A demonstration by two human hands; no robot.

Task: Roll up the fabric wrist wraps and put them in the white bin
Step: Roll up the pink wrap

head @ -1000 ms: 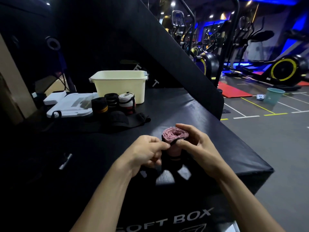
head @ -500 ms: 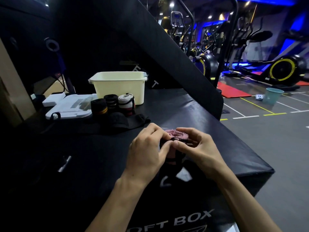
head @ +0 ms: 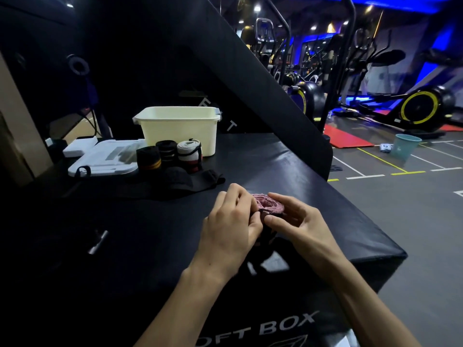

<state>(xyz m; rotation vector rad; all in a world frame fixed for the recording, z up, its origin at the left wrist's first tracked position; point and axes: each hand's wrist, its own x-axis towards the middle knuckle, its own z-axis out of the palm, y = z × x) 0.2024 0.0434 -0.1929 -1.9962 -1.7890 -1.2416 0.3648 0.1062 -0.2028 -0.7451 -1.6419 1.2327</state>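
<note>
Both hands, left hand (head: pixel 231 226) and right hand (head: pixel 298 221), are clasped round pink wrap (head: pixel 269 204) | roll axis upright | white bin (head: pixel 179 130) lies far-left, left hand nearer.

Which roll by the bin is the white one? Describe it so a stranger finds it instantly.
Start at the white bin on the black soft box. Three rolled wraps stand in a row before it. The white-topped roll is rightmost, nearest the bin, with a red band low down; its neighbours are black.

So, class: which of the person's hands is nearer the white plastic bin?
Left. The left hand grips the pink rolled wrap on the side toward the white plastic bin; the right hand grips its far side.
</note>
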